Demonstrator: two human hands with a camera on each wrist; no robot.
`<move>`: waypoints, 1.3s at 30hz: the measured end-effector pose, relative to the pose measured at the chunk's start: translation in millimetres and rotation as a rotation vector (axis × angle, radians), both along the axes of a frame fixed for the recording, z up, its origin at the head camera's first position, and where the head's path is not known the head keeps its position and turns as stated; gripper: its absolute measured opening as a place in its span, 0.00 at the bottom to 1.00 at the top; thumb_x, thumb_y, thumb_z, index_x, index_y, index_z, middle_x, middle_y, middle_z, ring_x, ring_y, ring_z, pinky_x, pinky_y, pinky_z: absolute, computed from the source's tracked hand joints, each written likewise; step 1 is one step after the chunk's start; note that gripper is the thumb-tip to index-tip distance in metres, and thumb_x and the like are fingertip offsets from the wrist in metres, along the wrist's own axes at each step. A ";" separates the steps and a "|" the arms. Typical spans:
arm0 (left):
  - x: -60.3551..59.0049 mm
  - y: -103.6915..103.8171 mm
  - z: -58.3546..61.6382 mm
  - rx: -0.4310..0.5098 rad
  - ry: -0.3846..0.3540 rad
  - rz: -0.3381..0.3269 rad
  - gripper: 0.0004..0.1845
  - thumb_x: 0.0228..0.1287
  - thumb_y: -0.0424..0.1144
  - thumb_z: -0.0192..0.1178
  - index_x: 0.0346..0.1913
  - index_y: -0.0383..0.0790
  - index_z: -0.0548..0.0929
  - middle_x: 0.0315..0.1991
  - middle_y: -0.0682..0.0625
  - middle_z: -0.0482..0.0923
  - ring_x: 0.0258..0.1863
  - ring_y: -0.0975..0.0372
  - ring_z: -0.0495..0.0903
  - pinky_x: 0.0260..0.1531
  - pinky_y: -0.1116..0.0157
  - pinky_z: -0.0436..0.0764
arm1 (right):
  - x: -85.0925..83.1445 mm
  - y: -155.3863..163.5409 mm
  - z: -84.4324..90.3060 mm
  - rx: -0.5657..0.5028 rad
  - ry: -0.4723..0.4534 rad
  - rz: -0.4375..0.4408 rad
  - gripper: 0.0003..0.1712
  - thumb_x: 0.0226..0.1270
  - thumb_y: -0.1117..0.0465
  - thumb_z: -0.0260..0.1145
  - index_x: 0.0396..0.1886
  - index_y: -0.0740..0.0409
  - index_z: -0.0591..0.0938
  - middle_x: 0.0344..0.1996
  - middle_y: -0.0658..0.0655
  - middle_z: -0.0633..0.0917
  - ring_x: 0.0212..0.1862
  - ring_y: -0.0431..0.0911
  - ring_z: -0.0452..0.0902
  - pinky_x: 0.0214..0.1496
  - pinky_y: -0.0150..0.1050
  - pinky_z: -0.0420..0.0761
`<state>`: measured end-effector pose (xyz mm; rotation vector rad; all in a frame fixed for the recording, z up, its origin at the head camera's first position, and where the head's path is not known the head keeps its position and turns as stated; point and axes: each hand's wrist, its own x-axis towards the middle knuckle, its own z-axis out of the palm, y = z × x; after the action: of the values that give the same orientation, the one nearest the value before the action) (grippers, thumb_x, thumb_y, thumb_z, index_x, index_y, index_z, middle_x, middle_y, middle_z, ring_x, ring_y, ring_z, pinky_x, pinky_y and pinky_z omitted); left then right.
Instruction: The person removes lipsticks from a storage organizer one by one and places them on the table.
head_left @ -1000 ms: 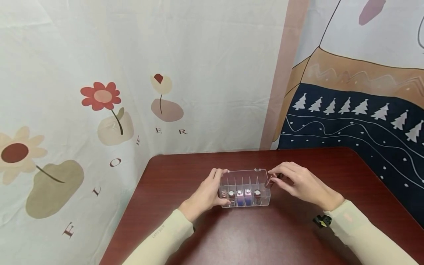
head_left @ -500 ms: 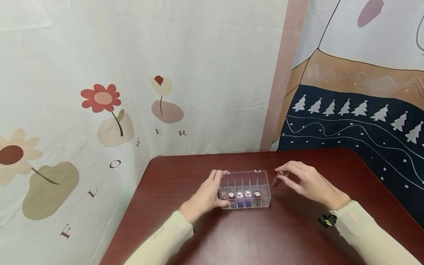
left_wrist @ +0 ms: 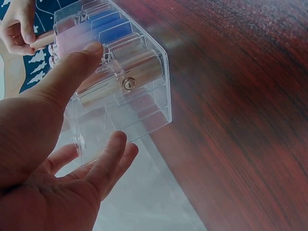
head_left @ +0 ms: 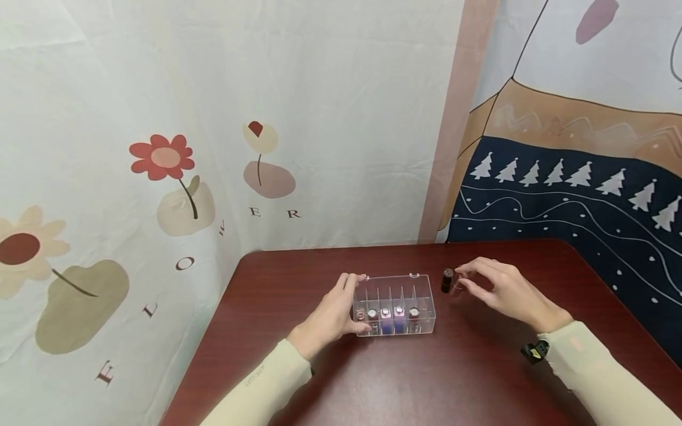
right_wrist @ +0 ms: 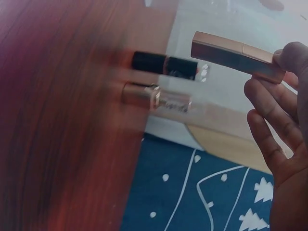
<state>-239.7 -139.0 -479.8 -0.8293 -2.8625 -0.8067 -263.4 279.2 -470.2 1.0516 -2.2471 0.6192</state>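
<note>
Left hand (head_left: 330, 316) clasping clear plastic divided box (head_left: 395, 302) to steady it on dark red wooden table (head_left: 405, 378); right hand (head_left: 506, 293) pinching rose-gold lipstick tube (right_wrist: 237, 57) just right of box, above two tubes standing there.

Table (head_left: 405, 378): dark red-brown, wood grain.
Organizer box (head_left: 395, 304): clear plastic; tubes inside pink, blue, dark red, silver tops.
Lipstick tube (right_wrist: 237, 56) in right hand (head_left: 506, 294): rose-gold.
Tube (head_left: 446, 280) standing on table: black.
Sleeves (head_left: 266, 384): pale cream.
Left backdrop (head_left: 160, 160): white, red and beige flowers, brown letters.
Right backdrop (head_left: 575, 177): navy, white trees, tan band.
</note>
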 end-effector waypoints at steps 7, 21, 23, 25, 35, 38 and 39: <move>1.0 0.8 0.5 0.002 -0.015 0.009 0.58 0.53 0.42 0.96 0.82 0.37 0.69 0.72 0.34 0.77 0.48 0.50 0.88 0.61 0.49 0.94 | -4.8 12.4 -9.3 -0.007 -0.029 -0.023 0.32 0.50 0.78 0.90 0.56 0.55 0.93 0.48 0.50 0.96 0.43 0.42 0.92 0.60 0.16 0.83; 1.3 -0.2 -0.3 -0.006 0.016 0.004 0.58 0.53 0.42 0.96 0.81 0.35 0.70 0.70 0.34 0.77 0.53 0.48 0.89 0.62 0.49 0.94 | -16.1 32.5 -26.9 0.016 -0.061 -0.118 0.25 0.57 0.74 0.90 0.53 0.55 0.94 0.45 0.51 0.96 0.38 0.41 0.88 0.47 0.25 0.89; 1.3 -0.1 0.4 -0.003 0.013 0.005 0.58 0.53 0.42 0.96 0.81 0.35 0.69 0.70 0.34 0.77 0.53 0.47 0.89 0.62 0.49 0.94 | -18.2 34.1 -28.4 0.016 -0.076 -0.126 0.24 0.58 0.74 0.89 0.53 0.54 0.94 0.46 0.50 0.96 0.39 0.41 0.88 0.47 0.25 0.89; 1.2 -0.2 1.1 -0.001 0.007 0.007 0.58 0.54 0.42 0.95 0.82 0.35 0.69 0.71 0.33 0.77 0.54 0.47 0.89 0.62 0.48 0.94 | -20.1 35.3 -29.7 0.019 -0.088 -0.133 0.24 0.59 0.73 0.89 0.53 0.54 0.94 0.46 0.50 0.96 0.39 0.41 0.88 0.48 0.24 0.88; 1.0 0.0 1.4 0.006 -0.005 0.010 0.57 0.53 0.41 0.96 0.82 0.37 0.69 0.71 0.34 0.77 0.53 0.47 0.90 0.62 0.48 0.94 | -25.2 38.3 -33.3 0.025 -0.120 -0.153 0.22 0.63 0.71 0.88 0.54 0.52 0.94 0.47 0.50 0.96 0.40 0.40 0.88 0.51 0.19 0.85; 0.7 0.3 1.4 0.012 -0.004 0.007 0.58 0.53 0.40 0.96 0.81 0.37 0.70 0.71 0.34 0.77 0.52 0.47 0.90 0.61 0.48 0.94 | -25.1 38.5 -33.3 0.022 -0.128 -0.156 0.22 0.63 0.71 0.88 0.54 0.52 0.94 0.47 0.50 0.96 0.40 0.42 0.88 0.50 0.20 0.86; 0.6 0.4 1.5 0.013 -0.003 0.007 0.58 0.52 0.40 0.96 0.81 0.37 0.70 0.70 0.34 0.77 0.52 0.46 0.90 0.61 0.48 0.94 | -25.0 38.5 -33.2 0.021 -0.132 -0.155 0.22 0.64 0.71 0.88 0.54 0.52 0.94 0.48 0.50 0.96 0.40 0.42 0.88 0.50 0.21 0.86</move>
<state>-239.1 -138.6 -478.4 -0.8175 -2.8579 -0.8255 -288.3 317.7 -503.4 0.8578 -2.4269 0.6154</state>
